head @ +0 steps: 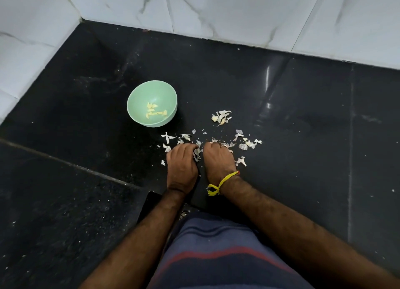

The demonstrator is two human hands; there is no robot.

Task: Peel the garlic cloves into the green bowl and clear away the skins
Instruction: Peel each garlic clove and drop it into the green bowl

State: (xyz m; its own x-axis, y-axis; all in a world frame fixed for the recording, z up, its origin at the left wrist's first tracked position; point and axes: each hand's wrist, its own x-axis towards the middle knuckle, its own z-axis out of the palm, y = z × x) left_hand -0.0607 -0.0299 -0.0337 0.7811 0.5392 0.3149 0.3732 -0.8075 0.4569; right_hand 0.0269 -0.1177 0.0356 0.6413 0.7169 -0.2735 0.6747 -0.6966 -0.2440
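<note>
Both hands, left (181, 161) and right (218, 159), lay curled over skins (197, 154) mid-worktop, grip contents unclear, beside the bowl (138, 94) holding cloves (155, 112); papery, featherlight skins probably needed cupped scooping.

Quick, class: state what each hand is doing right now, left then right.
Left hand: fingers curled on the counter among the garlic skins; a grip cannot be told.
Right hand: likewise curled; cannot be told.
</note>
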